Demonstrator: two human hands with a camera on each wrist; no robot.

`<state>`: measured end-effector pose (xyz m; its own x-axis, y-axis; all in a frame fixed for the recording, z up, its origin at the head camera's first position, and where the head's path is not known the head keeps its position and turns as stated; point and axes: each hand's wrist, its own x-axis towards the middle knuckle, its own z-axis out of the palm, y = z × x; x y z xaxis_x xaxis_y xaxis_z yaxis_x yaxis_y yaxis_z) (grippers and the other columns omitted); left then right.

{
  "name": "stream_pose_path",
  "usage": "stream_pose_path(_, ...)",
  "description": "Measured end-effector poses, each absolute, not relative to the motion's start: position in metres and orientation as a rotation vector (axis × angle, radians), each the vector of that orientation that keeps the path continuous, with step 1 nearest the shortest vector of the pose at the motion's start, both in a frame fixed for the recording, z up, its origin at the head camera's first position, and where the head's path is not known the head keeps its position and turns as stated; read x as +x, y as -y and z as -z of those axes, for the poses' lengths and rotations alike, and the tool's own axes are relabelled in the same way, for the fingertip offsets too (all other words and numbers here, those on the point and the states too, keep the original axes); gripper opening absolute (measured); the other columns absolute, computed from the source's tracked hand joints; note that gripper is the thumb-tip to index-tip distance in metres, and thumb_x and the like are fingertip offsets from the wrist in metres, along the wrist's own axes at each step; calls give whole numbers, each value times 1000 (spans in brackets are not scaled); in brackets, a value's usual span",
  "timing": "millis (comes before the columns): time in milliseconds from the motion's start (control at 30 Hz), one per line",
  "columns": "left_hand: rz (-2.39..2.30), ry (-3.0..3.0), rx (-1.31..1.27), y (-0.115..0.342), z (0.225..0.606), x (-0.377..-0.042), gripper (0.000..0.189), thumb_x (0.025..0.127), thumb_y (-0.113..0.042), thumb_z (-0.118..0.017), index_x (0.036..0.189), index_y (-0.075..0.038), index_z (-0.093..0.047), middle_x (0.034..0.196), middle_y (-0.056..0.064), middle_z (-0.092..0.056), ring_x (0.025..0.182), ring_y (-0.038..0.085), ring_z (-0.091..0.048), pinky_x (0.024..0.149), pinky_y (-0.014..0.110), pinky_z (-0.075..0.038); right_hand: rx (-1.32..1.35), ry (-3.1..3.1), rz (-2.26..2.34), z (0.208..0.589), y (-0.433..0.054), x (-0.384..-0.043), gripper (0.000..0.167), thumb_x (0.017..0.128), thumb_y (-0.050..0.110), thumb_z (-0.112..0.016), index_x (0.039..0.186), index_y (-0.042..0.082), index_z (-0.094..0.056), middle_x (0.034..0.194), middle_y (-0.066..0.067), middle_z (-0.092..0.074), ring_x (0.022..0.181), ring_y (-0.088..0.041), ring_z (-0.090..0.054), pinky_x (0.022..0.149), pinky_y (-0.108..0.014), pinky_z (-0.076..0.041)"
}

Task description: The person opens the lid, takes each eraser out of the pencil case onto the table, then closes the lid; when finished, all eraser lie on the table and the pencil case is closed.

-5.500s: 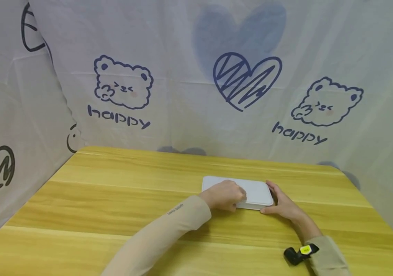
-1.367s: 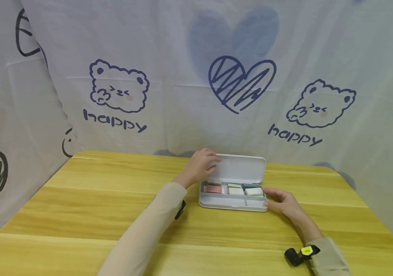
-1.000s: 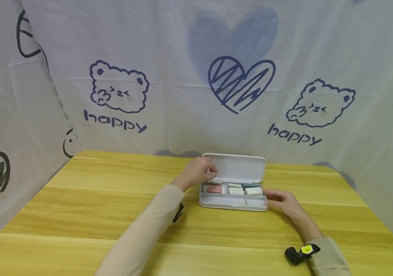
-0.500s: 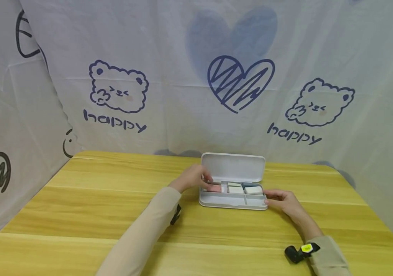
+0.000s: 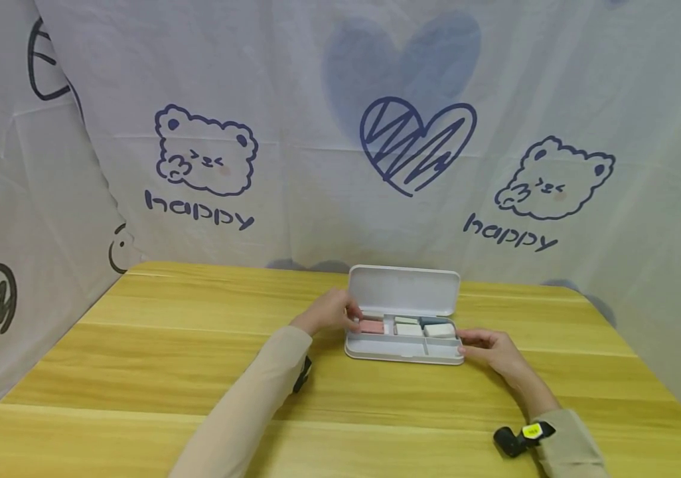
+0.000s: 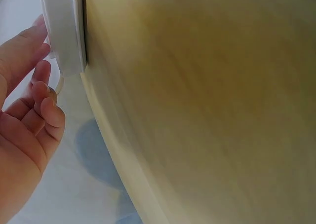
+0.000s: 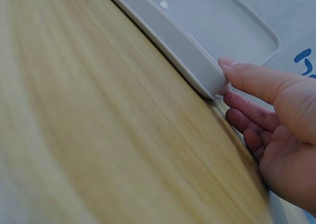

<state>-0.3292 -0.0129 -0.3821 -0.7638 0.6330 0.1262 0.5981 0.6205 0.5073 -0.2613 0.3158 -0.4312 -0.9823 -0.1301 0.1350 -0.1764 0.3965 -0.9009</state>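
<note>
A white pencil case (image 5: 385, 355) lies on the table with its lid (image 5: 406, 292) raised at the back. In its left compartment sits a pink block, eraser-like (image 5: 372, 326). My left hand (image 5: 330, 311) reaches over the case's left end, thumb and fingertips right at the pink block's left end; I cannot tell whether they pinch it. In the left wrist view the case wall hides most of the block. My right hand (image 5: 496, 348) holds the case's right end between thumb and fingers, with the thumb at the front corner (image 7: 229, 68).
White eraser-like blocks (image 5: 439, 330) lie in the right compartments, with a dark bluish piece (image 5: 430, 321) behind them. The wood-grain table (image 5: 197, 372) ends at a printed cloth (image 5: 310, 166) close behind the lid. Black wrist cameras (image 5: 514, 441) sit on both sleeves.
The case, closed at first, now stands open. My left hand has come down from the lid to the pink block and drawn slightly left. My right hand stays at the case's right end.
</note>
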Motion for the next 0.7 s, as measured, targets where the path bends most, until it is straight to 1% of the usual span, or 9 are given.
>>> stream_pose_path(400,-887,-2717,928,11,384,-331,19,70,-6,-75,87,-1,-70,71,1,-62,63,10,-48,59,20,-42,262,2622,-1657,430,-316,-261,41,78,10,-69,109,-12,-56,110,-25,-56,91,-8,-54,76,-17,-43)
stream_pose_path(700,-945,-2672,926,11,386,-331,14,71,-4,-74,84,0,-69,68,1,-61,61,9,-46,57,18,-40,232,2649,-1637,429,-316,-261,43,78,14,-69,111,-10,-56,111,-22,-57,95,-15,-54,77,-17,-42)
